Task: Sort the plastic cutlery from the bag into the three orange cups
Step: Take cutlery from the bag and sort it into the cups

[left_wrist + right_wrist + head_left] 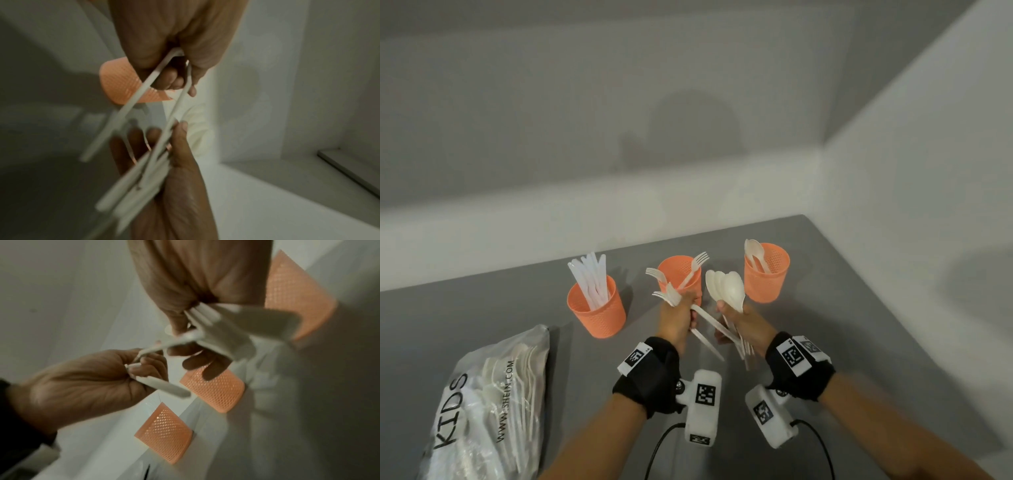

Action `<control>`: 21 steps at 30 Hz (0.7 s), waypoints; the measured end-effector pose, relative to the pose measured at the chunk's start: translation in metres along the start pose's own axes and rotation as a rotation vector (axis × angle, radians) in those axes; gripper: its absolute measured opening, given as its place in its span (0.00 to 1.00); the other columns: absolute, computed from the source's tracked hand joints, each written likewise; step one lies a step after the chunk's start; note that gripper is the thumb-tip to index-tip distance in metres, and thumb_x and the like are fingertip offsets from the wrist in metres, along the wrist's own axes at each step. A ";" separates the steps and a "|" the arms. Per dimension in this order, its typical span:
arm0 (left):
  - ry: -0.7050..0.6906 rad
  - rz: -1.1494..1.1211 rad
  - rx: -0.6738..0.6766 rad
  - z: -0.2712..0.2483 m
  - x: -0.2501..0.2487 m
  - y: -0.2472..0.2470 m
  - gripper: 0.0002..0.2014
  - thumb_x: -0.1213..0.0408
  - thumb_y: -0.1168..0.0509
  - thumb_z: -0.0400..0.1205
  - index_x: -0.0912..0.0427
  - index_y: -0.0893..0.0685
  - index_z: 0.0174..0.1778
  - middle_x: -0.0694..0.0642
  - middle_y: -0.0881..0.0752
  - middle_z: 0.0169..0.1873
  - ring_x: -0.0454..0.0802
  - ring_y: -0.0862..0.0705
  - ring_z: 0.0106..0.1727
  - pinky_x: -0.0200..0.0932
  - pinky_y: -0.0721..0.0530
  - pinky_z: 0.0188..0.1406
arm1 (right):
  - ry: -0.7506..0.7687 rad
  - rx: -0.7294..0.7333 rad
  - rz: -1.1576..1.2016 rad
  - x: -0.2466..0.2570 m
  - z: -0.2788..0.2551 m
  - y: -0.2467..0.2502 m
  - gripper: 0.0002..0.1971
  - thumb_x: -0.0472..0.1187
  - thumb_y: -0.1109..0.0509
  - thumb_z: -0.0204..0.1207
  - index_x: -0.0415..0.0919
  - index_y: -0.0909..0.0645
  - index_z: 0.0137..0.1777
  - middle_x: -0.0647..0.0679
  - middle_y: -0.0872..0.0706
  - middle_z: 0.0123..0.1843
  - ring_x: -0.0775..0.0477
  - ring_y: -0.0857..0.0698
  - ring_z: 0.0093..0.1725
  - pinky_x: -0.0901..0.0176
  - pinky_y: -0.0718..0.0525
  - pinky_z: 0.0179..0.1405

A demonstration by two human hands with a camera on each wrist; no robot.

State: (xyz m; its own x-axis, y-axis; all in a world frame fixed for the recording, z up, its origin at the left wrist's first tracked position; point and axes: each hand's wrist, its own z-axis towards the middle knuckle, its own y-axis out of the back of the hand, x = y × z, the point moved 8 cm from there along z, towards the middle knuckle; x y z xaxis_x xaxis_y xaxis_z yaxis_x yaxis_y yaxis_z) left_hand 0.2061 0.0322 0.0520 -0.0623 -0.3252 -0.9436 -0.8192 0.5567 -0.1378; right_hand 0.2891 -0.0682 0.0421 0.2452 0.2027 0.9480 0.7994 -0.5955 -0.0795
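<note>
Three perforated orange cups stand in a row on the grey table. The left cup [596, 310] holds white knives, the middle cup [677, 272] stands behind my left hand, and the right cup [767, 274] holds spoons. My left hand [683, 310] grips a fan of white forks [667, 294], tines up, in front of the middle cup. Beside it, my right hand [734, 313] grips a bunch of white spoons [726, 287], bowls up. In the left wrist view the fork handles [144, 91] are blurred. In the right wrist view the spoon handles [236, 324] stick out of my fist.
The clear plastic bag [493, 404] with more white cutlery lies at the table's front left. White walls close the table at the back and right. Grey tabletop [859, 325] shows to the right of the cups.
</note>
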 end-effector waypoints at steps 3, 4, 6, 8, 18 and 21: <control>-0.031 -0.074 -0.044 0.013 -0.022 0.005 0.19 0.61 0.48 0.87 0.58 0.26 0.29 0.48 0.21 0.15 0.45 0.23 0.20 0.34 0.25 0.20 | 0.169 -0.196 -0.089 0.027 0.009 0.035 0.06 0.40 0.38 0.82 0.39 0.24 0.45 0.48 0.25 0.25 0.51 0.26 0.24 0.70 0.24 0.20; -0.050 -0.130 -0.047 0.018 -0.034 0.007 0.19 0.60 0.49 0.87 0.58 0.27 0.30 0.49 0.19 0.16 0.43 0.19 0.20 0.32 0.22 0.19 | 0.215 -0.255 -0.093 0.038 0.014 0.048 0.05 0.40 0.36 0.81 0.40 0.23 0.45 0.51 0.26 0.24 0.54 0.27 0.23 0.71 0.27 0.18; -0.131 -0.262 -0.065 0.027 -0.064 0.012 0.19 0.59 0.50 0.88 0.58 0.27 0.31 0.50 0.21 0.13 0.42 0.17 0.19 0.32 0.19 0.20 | 0.319 -0.364 -0.042 0.063 0.021 0.072 0.05 0.41 0.29 0.76 0.45 0.22 0.41 0.57 0.22 0.20 0.60 0.24 0.21 0.74 0.27 0.20; -0.253 -0.220 -0.147 0.033 -0.095 0.020 0.18 0.54 0.47 0.87 0.57 0.28 0.31 0.47 0.27 0.11 0.41 0.22 0.17 0.33 0.19 0.23 | 0.400 -0.470 0.014 0.085 0.026 0.091 0.09 0.41 0.25 0.72 0.47 0.22 0.35 0.60 0.19 0.21 0.64 0.19 0.24 0.73 0.23 0.28; -0.457 0.105 -0.324 0.074 -0.114 0.009 0.21 0.52 0.44 0.84 0.66 0.22 0.34 0.52 0.27 0.15 0.38 0.26 0.15 0.49 0.18 0.40 | 0.441 -0.705 0.126 0.098 0.070 0.118 0.09 0.44 0.26 0.73 0.41 0.21 0.42 0.55 0.19 0.32 0.56 0.17 0.37 0.68 0.20 0.39; -0.447 0.253 -0.289 0.082 -0.094 -0.001 0.21 0.52 0.44 0.84 0.63 0.28 0.30 0.60 0.25 0.20 0.41 0.23 0.20 0.34 0.23 0.30 | 0.388 -0.676 0.076 0.081 0.083 0.115 0.08 0.43 0.27 0.74 0.42 0.23 0.39 0.54 0.21 0.30 0.51 0.19 0.37 0.72 0.22 0.33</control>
State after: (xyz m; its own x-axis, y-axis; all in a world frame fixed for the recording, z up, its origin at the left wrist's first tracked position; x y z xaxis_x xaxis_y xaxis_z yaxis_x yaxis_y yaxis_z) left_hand 0.2594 0.1245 0.1162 -0.0811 0.1794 -0.9804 -0.9364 0.3233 0.1366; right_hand 0.4464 -0.0557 0.0841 -0.0227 -0.0701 0.9973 0.2503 -0.9662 -0.0622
